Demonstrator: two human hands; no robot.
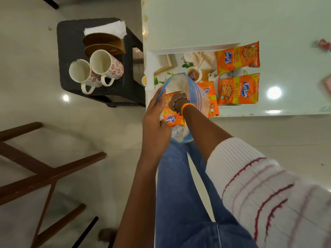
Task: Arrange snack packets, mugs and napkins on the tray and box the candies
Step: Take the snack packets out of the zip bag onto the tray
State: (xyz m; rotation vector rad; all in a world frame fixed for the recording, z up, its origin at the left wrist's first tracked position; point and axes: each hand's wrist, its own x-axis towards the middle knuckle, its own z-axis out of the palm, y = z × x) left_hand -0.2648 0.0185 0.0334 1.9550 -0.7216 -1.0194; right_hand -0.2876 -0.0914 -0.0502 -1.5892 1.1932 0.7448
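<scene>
A printed white tray [161,58] lies on the pale table with two orange snack packets [238,56] [239,89] side by side on its right part and a third packet [210,97] beside them. My left hand [155,115] holds open a clear plastic bag [180,83] with a blue rim. My right hand [178,102] reaches inside the bag, on another orange packet [172,119] in it. Two white mugs [84,76] [107,66] with red flowers and a stack of white napkins [107,28] rest on a dark stool.
The dark stool [71,43] stands left of the table and also carries a wooden napkin holder [105,44]. Brown wooden chair legs [44,167] spread at lower left. Pink wrapped items [324,44] lie at the table's far right edge. My jeans fill the bottom centre.
</scene>
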